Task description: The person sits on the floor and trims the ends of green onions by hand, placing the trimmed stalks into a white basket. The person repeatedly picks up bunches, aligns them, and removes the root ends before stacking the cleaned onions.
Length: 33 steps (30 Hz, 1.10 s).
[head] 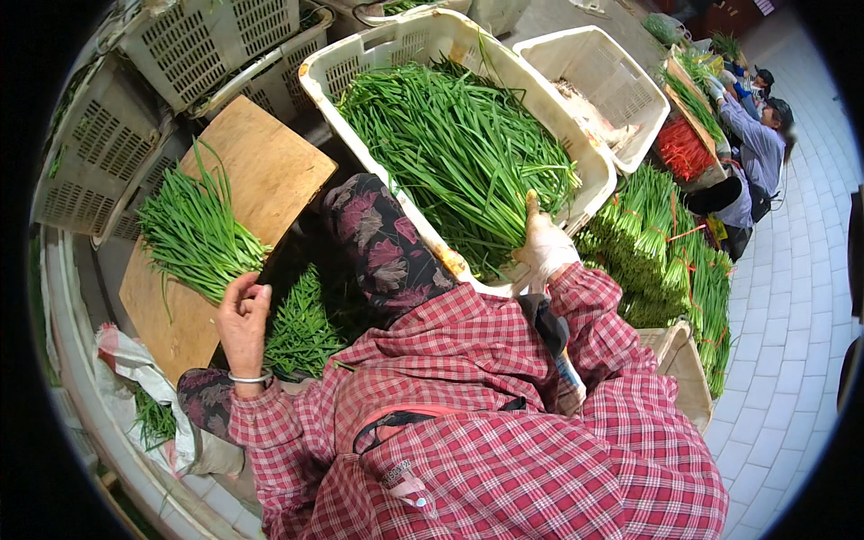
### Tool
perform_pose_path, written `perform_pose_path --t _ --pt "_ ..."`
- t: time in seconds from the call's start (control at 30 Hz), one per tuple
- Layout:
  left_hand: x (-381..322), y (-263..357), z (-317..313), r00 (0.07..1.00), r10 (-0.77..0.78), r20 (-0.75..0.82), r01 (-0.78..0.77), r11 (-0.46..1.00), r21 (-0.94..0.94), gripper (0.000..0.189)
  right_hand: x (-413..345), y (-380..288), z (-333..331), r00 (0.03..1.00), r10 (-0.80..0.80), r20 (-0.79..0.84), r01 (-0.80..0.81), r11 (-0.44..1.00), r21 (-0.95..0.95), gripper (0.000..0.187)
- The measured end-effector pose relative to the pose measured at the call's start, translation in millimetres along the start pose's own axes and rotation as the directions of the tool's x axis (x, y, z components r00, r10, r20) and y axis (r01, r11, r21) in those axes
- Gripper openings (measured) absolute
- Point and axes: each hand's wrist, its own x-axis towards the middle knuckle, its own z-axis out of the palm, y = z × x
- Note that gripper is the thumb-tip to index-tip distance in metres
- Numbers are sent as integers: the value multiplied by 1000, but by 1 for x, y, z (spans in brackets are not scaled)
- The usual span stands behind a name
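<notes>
My left hand point(246, 309), bare with a bracelet at the wrist, is at the stem ends of a bunch of garlic chives point(202, 226). Its fingers are partly curled beside the stems; whether they grip any is unclear. The bunch lies on a wooden board point(263, 158) to my left. My right hand point(545, 243), in a pale glove, reaches into a large white plastic crate point(412, 202) before me. Its thumb points up along the stems of a handful of garlic chives point(503, 219), while its fingers are mostly hidden. Loose garlic chives point(445, 128) heap the crate.
Tied bundles of greens point(648, 236) are stacked at right, beside a second crate point(594, 88). Perforated crates point(209, 47) stand at upper left. Cut leaves point(304, 331) lie by my leg, near a white sack point(142, 378). Another person point(756, 148) sits at far right.
</notes>
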Motion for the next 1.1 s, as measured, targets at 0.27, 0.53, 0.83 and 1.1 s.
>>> perform_pose_path --t 0.27,0.53,0.83,1.1 --pt "-46 40 62 901 -13 434 88 984 -154 23 -8 31 -93 991 -109 -78 133 883 450 87" --pt "-66 81 141 437 177 882 408 834 -370 48 -91 27 -186 919 -307 -248 344 314 885 54" --pt "-46 100 134 497 764 411 -284 591 -755 87 -170 -68 -188 700 -704 -120 427 279 860 60" --pt "-69 68 4 810 572 -129 -294 206 -933 127 -166 -210 -71 195 -966 172 164 205 965 63"
